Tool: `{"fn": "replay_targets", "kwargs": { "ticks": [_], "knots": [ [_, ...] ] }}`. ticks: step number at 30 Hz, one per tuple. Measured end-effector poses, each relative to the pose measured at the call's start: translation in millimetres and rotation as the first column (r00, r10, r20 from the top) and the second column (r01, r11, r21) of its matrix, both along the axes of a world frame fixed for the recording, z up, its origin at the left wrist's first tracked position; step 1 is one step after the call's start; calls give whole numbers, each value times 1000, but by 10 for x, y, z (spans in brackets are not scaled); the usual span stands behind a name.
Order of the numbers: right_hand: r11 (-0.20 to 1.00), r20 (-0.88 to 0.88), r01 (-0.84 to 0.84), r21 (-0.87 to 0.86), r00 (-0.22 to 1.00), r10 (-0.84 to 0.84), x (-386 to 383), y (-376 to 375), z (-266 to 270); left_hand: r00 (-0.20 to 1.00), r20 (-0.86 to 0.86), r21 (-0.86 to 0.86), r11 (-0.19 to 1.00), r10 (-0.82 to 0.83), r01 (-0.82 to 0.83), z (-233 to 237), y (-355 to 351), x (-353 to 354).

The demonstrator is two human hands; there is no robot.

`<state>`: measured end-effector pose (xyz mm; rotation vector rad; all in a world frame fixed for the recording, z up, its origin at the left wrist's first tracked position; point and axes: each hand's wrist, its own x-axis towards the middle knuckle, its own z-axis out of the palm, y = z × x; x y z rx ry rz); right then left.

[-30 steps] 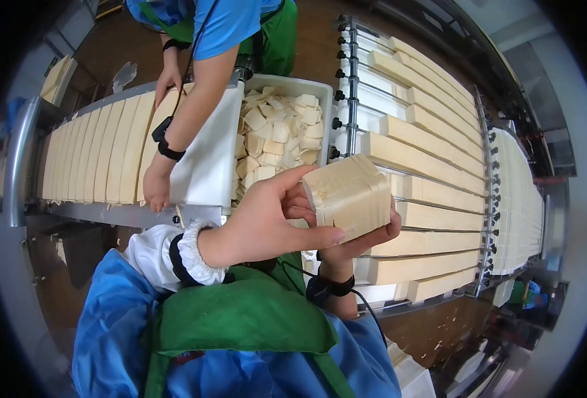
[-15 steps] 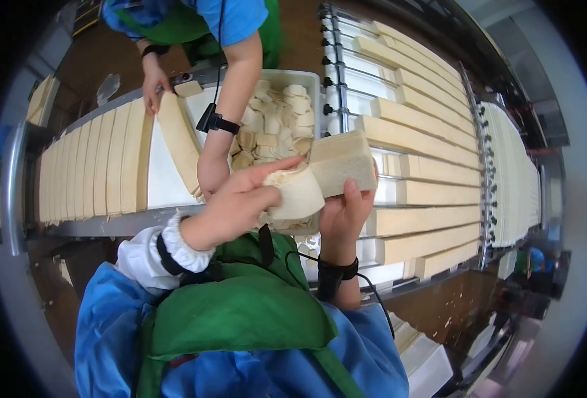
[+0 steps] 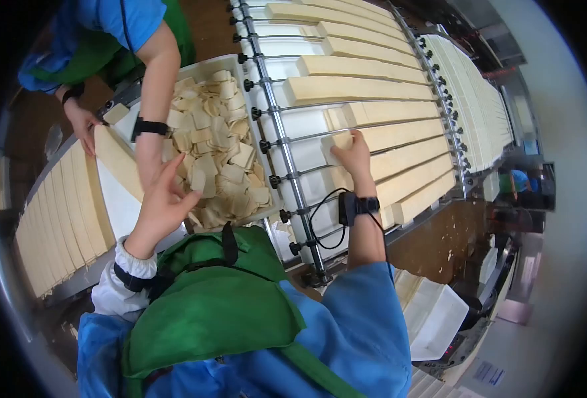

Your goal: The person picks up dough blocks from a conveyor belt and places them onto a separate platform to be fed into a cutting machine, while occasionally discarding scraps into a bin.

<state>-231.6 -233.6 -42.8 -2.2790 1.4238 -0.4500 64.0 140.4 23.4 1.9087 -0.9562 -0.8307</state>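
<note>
My left hand (image 3: 162, 207) is over the near left edge of a pale bin (image 3: 272, 211), fingers apart and holding nothing. Loose thin cream-coloured pieces (image 3: 223, 126) fill the bin, and one pale piece (image 3: 204, 175) is just beyond my fingertips. Over on the slatted conveyor, my right hand (image 3: 354, 158) is closed around a short cream block (image 3: 333, 147). That block sits on the white surface among long cream strips (image 3: 399, 146), at their left ends. My palm hides part of the block.
A co-worker's arm (image 3: 157, 99) reaches down beside the bin, near my left hand. Their other hand (image 3: 83, 126) touches a long cream slab (image 3: 117, 159) by a row of similar slabs (image 3: 61, 205). A metal rail with black knobs (image 3: 270, 116) borders the conveyor.
My hands have moved apart: the right has carried the short block right onto the conveyor. The left has let go of the sheets it held and opened above the bin. The view has shifted right.
</note>
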Motion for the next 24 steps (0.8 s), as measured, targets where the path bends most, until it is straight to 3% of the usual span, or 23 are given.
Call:
{"fn": "replay_targets", "kwargs": {
  "ticks": [3,4,5,7,8,9,11,12,14,17,19,21,22,23,24],
  "knots": [
    [997,-117,24,-68,993,-31,61,-130,-151,994,108,-21,999,-22,25,219,-84,-87],
    [997,-183,46,65,983,-33,79,-146,-123,990,136,-24,999,-24,28,228,-93,-103],
    [997,-181,50,65,983,-38,111,-100,-137,986,164,-26,999,-26,30,240,-98,-112],
    [989,-369,117,-94,918,-144,205,39,-109,984,174,-18,1000,-22,25,294,-120,-140],
    [995,-410,95,-38,906,-102,223,67,-18,983,181,-11,1000,-11,13,308,-147,-151],
    [995,-410,95,-39,906,-102,232,50,-67,983,182,-12,1000,-10,13,302,-174,-155],
    [966,-526,30,-255,835,-164,162,50,-322,991,133,-33,999,-3,8,261,-168,-173],
    [967,-527,30,-252,834,-163,104,-36,-454,991,132,-30,1000,-5,9,243,-167,-173],
    [951,-534,221,-218,788,-306,10,-346,-624,993,121,-59,998,14,-7,207,-185,-163],
    [949,-606,234,-213,730,-316,19,-406,-637,998,33,-50,997,52,-51,179,-138,-144],
    [962,-670,242,-124,695,-262,65,-354,-439,992,95,-115,991,83,-72,101,-57,-97],
    [969,-753,188,-163,611,-245,322,-173,-9,981,160,-159,983,113,-87,114,65,-34],
    [985,-732,58,-164,662,-161,380,-83,189,985,120,-103,988,123,-111,110,129,12],
    [984,-713,-68,-166,697,-72,480,64,399,983,96,-179,975,154,-135,62,183,55],
    [983,-687,-180,-17,717,119,699,312,781,980,78,-195,967,184,-166,-52,265,90]
  ]
}}
